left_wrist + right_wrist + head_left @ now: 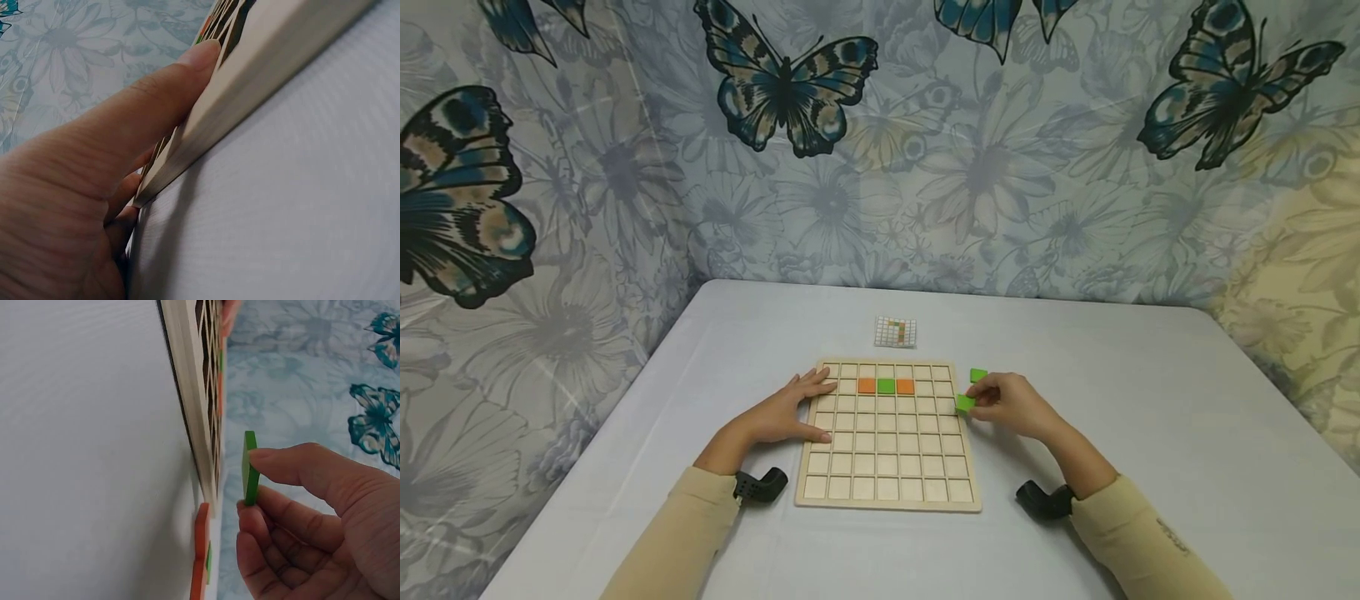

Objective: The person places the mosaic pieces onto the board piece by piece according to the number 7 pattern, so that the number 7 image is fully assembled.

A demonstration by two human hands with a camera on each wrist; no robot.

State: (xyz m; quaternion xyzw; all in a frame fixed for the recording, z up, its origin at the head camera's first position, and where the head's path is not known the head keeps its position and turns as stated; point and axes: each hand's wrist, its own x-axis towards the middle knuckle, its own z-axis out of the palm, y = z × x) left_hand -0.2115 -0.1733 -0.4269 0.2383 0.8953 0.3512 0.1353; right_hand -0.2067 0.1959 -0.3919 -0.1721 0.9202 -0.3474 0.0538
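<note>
A wooden grid board (887, 508) lies flat in front of me. In its second row from the top sit an orange tile (867, 386), a green tile (886, 386) and another orange tile (906, 386). My left hand (777, 412) rests on the board's left edge, fingers spread and thumb (201, 57) over the rim. Between thumb and fingers, my right hand (1013, 406) pinches a square green tile (250, 467) by the board's right edge. The right wrist view shows that tile raised off the table.
Another green tile (978, 375) lies on the table right of the board. Loose orange tiles (201, 540) show beside the board in the right wrist view. Behind the board is a small card (895, 332) with a coloured grid pattern. The table (760, 325) has a white cover.
</note>
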